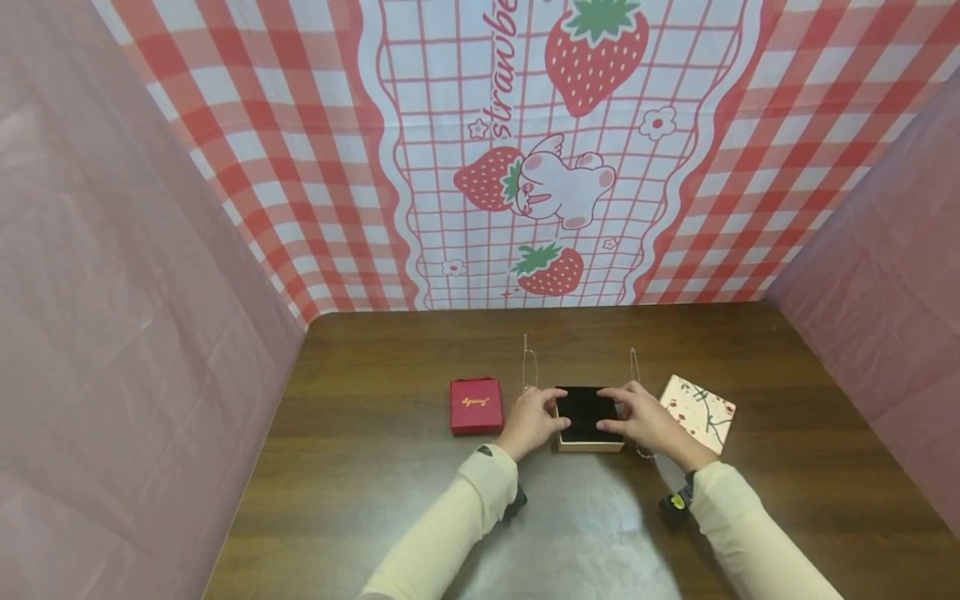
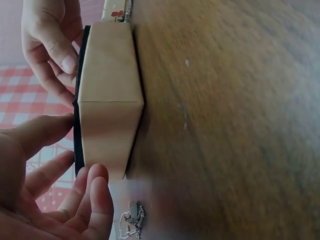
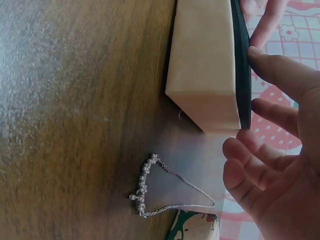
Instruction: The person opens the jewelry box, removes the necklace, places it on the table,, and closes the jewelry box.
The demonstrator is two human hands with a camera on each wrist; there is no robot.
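Between my two hands sits a cream box [image 1: 589,447] on the wooden table, with a black pad [image 1: 587,414] at its top. The pad's edge stands slightly above the box walls in both wrist views. My left hand [image 1: 531,422] touches the pad's left side with thumb and index finger, its other fingers beside the box wall. On the opposite side my right hand [image 1: 647,419] rests its thumb and index fingertips on the pad, the remaining fingers loosely bent. A silver beaded bracelet [image 3: 141,190] lies to the right of the box, partly hidden by the right hand in the head view.
A red jewelry box [image 1: 476,406] with gold lettering stands at left. Near the left hand lies a thin chain [image 1: 531,364]. Another chain [image 1: 634,364] extends behind the right hand. A floral-patterned cream lid [image 1: 705,410] lies at right, partly under the right forearm. A strawberry-print cloth [image 1: 555,200] hangs behind.
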